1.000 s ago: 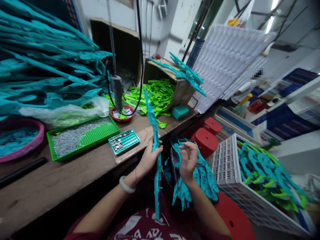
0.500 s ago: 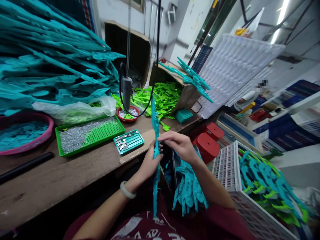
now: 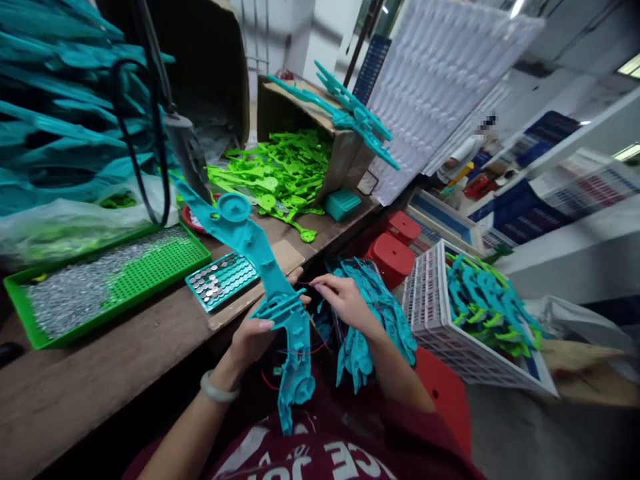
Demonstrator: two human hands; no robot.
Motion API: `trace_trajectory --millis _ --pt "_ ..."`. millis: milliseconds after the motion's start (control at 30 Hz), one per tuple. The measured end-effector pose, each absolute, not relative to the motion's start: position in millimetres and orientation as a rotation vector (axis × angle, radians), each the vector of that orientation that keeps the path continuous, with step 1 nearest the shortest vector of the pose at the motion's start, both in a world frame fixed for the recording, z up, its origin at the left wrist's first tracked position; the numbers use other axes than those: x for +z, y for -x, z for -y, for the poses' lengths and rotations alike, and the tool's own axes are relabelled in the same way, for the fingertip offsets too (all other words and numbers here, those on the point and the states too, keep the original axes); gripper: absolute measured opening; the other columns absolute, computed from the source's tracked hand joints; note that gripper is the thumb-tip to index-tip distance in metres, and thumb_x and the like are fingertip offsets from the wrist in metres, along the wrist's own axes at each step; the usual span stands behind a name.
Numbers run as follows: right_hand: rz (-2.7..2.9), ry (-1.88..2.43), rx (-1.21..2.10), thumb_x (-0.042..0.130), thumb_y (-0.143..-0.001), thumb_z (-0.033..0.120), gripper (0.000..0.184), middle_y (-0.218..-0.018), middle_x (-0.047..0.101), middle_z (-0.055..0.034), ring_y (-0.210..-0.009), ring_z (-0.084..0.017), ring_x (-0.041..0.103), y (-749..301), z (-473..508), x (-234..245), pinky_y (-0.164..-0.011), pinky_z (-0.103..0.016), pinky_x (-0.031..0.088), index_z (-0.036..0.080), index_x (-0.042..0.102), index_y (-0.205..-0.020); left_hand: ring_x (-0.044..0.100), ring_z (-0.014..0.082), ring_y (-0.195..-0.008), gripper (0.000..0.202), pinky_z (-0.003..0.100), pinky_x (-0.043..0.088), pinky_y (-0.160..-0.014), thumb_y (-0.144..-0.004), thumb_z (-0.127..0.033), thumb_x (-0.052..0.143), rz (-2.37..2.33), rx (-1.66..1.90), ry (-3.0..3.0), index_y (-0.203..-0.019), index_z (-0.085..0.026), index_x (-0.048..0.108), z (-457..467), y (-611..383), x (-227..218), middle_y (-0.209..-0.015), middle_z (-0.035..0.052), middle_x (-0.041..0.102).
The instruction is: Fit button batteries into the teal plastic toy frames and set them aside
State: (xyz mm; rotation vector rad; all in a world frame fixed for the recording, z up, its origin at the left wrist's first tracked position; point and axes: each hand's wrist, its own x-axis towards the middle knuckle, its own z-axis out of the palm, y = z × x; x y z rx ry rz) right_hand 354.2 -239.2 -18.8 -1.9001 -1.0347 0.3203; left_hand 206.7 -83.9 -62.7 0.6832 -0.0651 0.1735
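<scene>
My left hand [image 3: 257, 333] grips a long teal plastic toy part [image 3: 260, 260] near its middle, with its flat inner side now turned up. Thin red and dark wires run across its lower end. My right hand [image 3: 339, 298] is pinched at the part's right edge, fingers closed on something I cannot make out, perhaps a wire. A pile of teal plastic parts [image 3: 373, 313] lies just beyond my right hand, over my lap.
On the wooden bench [image 3: 100, 373] are a green tray of small screws [image 3: 100, 280], a teal tray of coin cells [image 3: 220, 280], a hanging power screwdriver [image 3: 187, 153] and a cardboard box spilling green parts [image 3: 280, 167]. A white basket of assembled parts [image 3: 475, 313] and red stools [image 3: 400, 247] stand on the right.
The teal part has turned from edge-on and upright to flat side up, tilted left. My right hand has moved down to its right edge. The camera has shifted right and down.
</scene>
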Motion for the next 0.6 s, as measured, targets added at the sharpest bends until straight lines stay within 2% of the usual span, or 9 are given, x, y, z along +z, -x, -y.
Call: trace_trajectory --millis 133,233,333,433,500,600 --pt "1.078 1.817 0.421 0.050 -0.094 0.028 0.027 -0.087 0.070 -0.0049 -0.076 -0.016 0.063 -350 232 -27 -0.068 -0.027 0.050 0.018 0.074 -0.104 0.060 0.0371 -0.126 0.065 0.047 0.048 -0.103 -0.072 -0.030 0.063 0.037 0.194 -0.676 -0.136 -0.016 0.061 78 -210 -63 -0.142 0.0121 0.062" --pt "0.891 1.547 0.673 0.049 -0.092 0.036 0.036 -0.101 0.065 -0.0083 -0.083 -0.019 0.065 -355 228 -30 -0.059 -0.026 0.053 0.018 0.068 -0.117 0.061 0.0386 -0.125 0.059 0.051 0.048 -0.104 -0.074 -0.032 0.064 -0.018 0.237 -0.677 -0.130 -0.015 0.065 76 -210 -65 -0.132 0.0131 0.069" --pt "0.798 1.449 0.919 0.055 -0.092 0.043 0.043 -0.103 0.065 -0.0071 -0.068 -0.015 0.063 -356 219 -26 -0.046 -0.022 0.046 0.019 0.060 -0.128 0.060 0.0387 -0.126 0.053 0.052 0.045 -0.108 -0.071 -0.031 0.068 -0.066 0.227 -0.714 -0.122 -0.016 0.069 76 -208 -67 -0.123 0.0117 0.073" --pt "0.901 1.558 0.890 0.068 -0.088 0.037 0.033 -0.087 0.068 -0.0019 -0.059 -0.009 0.054 -350 211 -17 -0.051 -0.021 0.043 0.017 0.067 -0.116 0.060 0.0386 -0.126 0.050 0.052 0.043 -0.111 -0.069 -0.030 0.070 -0.105 0.254 -0.757 -0.117 -0.017 0.071 74 -204 -67 -0.123 0.0108 0.073" --pt "0.955 1.632 0.735 0.066 -0.091 0.034 0.021 -0.080 0.067 -0.0011 -0.066 -0.011 0.056 -347 210 -14 -0.061 -0.023 0.045 0.016 0.071 -0.100 0.059 0.0388 -0.127 0.051 0.053 0.043 -0.111 -0.069 -0.030 0.070 -0.110 0.261 -0.787 -0.119 -0.017 0.070 71 -200 -67 -0.128 0.0110 0.071" --pt "1.009 1.748 0.467 0.060 -0.095 0.030 0.019 -0.077 0.065 -0.0013 -0.071 -0.013 0.056 -341 216 -15 -0.064 -0.025 0.043 0.017 0.070 -0.085 0.058 0.0378 -0.129 0.054 0.052 0.045 -0.110 -0.074 -0.031 0.066 -0.109 0.255 -0.827 -0.126 -0.018 0.068 66 -192 -65 -0.139 0.0107 0.064"
